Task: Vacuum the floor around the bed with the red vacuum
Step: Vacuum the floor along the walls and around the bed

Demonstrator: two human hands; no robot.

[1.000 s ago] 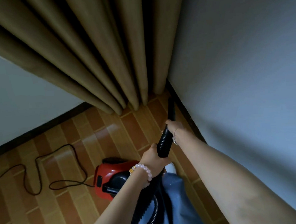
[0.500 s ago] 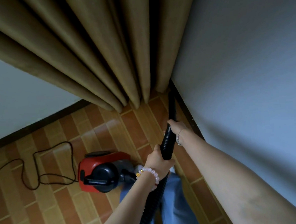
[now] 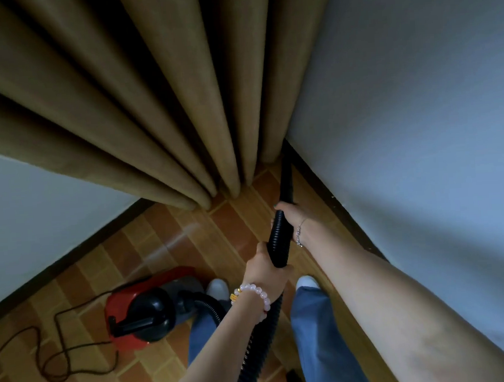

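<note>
The red vacuum [image 3: 151, 308] with a black handle sits on the brown tiled floor [image 3: 165, 244] to the left of my feet. Its black ribbed hose [image 3: 278, 242] runs up between my legs to a black wand [image 3: 286, 182], whose tip points into the floor corner under the curtain. My left hand [image 3: 265, 267], with a bead bracelet on the wrist, grips the lower part of the hose cuff. My right hand [image 3: 291, 215] holds the wand just above the cuff. No bed is in view.
Olive-brown curtain [image 3: 154, 93] folds hang to the floor ahead. A pale wall [image 3: 413, 120] with dark skirting runs close along the right. Another wall [image 3: 31, 212] stands at left. The vacuum's black cord [image 3: 62, 353] lies looped on the floor at lower left.
The red vacuum has slid forward and turned beside my left foot. The view has tilted down, showing both feet. Both hands keep their grip, with the wand pushed further into the corner.
</note>
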